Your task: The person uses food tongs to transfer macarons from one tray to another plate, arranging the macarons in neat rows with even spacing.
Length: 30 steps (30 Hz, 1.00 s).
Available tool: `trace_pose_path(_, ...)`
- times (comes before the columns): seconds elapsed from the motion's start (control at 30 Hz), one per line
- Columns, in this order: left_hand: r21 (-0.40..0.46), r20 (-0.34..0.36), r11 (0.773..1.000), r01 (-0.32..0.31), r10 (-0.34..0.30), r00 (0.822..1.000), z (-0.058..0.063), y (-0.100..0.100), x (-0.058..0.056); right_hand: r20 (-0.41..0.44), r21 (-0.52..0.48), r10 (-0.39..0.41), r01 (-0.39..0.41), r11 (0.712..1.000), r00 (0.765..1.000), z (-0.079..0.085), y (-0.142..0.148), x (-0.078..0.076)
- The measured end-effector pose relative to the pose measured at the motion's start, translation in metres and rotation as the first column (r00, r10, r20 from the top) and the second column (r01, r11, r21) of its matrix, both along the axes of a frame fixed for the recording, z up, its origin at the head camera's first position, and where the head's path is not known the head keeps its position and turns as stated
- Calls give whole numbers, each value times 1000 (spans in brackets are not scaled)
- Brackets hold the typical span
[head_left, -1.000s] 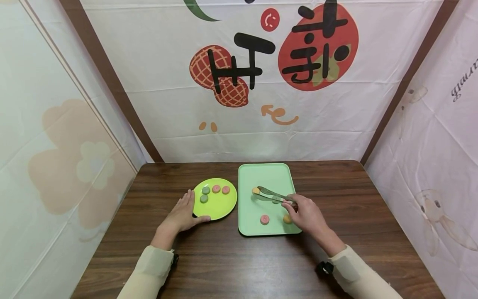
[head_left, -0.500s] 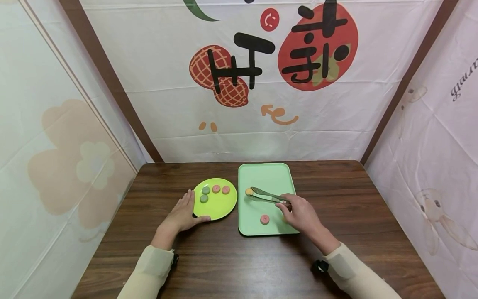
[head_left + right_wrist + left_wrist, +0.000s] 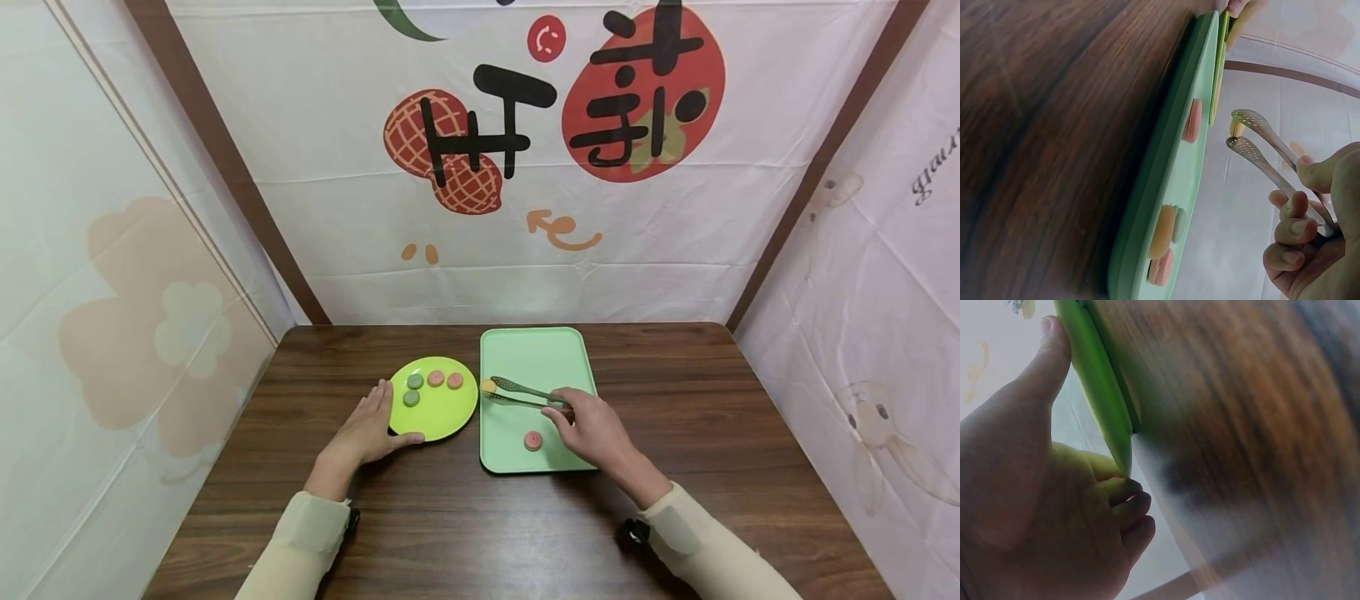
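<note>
Head view: gripping perforated tongs point(image 3: 506, 384) with the right hand point(image 3: 592, 425), pinching a yellow macaron point(image 3: 488, 386) between the tips, right over the left edge of the pale green tray point(image 3: 536, 350) and close beside the lime plate point(image 3: 442, 417). Bracing the plate's rim with a spread left hand point(image 3: 367, 429), fingers fairly straight, not clamped on anything. Going by the right wrist view, holding the macaron clear of the tray, so no dragging. For a good carry, imo: squeeze just enough to stop a slip, no harder. Maybe crumbly, maybe toys, can't tell from here. Move slow and level, high enough to miss the tray's rim. Watch out for the pink macarons point(image 3: 436, 378) and green macarons point(image 3: 412, 398) toward the back of the plate; for any set-down there, use the bare near side. Lower to full contact before easing off, or risk a roll. Press lightly on the plate, no tipping. Also mind the front pink macaron point(image 3: 533, 440) on the tray, plus a second yellow macaron point(image 3: 1161, 232) nearby.
</note>
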<state>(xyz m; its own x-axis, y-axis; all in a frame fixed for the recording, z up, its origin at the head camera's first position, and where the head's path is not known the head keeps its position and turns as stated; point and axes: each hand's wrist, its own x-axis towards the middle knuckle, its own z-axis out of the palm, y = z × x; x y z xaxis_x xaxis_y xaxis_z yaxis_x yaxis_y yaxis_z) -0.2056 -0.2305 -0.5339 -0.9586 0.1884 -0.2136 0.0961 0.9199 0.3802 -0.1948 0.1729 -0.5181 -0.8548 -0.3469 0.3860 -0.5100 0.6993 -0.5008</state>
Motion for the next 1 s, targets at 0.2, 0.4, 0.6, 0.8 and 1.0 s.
trace_pose_path(0.2, 5, -3, 1000, -5, 5, 1000, 0, 0, 0, -24, -5, 27, -27, 1000, 999, 0, -7, -1)
trace_pose_path(0.4, -1, -1, 1000, -9, 9, 1000, 0, 1, 0, -45, 2, 44, -44, 999, 998, 1, -15, -3)
trace_pose_path(0.6, -1, -2, 1000, -5, 5, 1000, 1, 1, 1, -29, 19, 50, -50, 999, 998, 2, -23, -5)
trace_pose_path(0.8, -3, -7, 1000, -2, 1, 1000, 1, 1, 1, -27, 24, 73, -72, 997, 997, 0, -33, -10)
trace_pose_path(1.0, 0, -12, 1000, 0, 0, 1000, 0, 0, 0, -20, 29, 53, -52, 998, 998, -3, -43, -13)
